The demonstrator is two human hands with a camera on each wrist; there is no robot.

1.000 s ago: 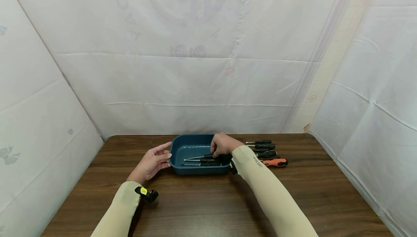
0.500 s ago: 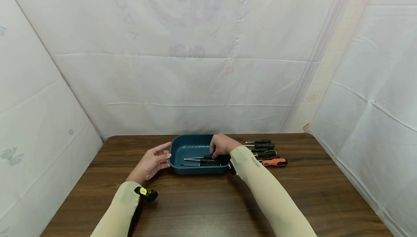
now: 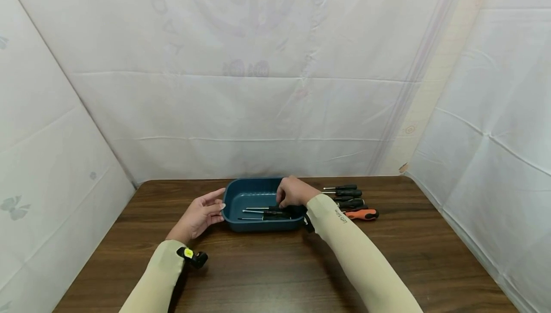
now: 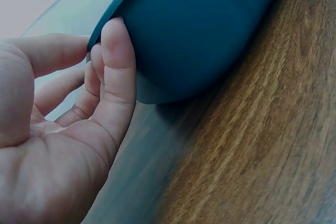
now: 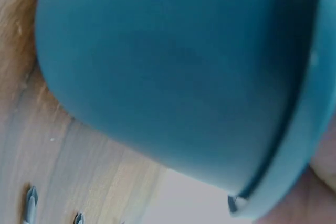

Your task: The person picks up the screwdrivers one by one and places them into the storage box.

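Item: blue tray [image 3: 251,193], at bench [image 3: 267,265] centre. Contents: three black-handled screwdrivers [image 3: 267,213], shafts toward 9 o'clock.

Left hand [image 3: 199,216]: at the tray's 9 o'clock wall, fingers [image 4: 116,72] straight against it, steadying, gripping nothing.

Right hand [image 3: 292,191]: over the tray's 3 o'clock end, fingertips down on the screwdriver handles; whether it pinched one could not be told.

Loose stock: further screwdrivers [image 3: 347,197], one orange-handled [image 3: 361,214], on the bench at the tray's 3 o'clock.

Step judged: setting a screwdriver into the tray. Next move would call for freeing the fingers, then reaching toward 3 o'clock for another.
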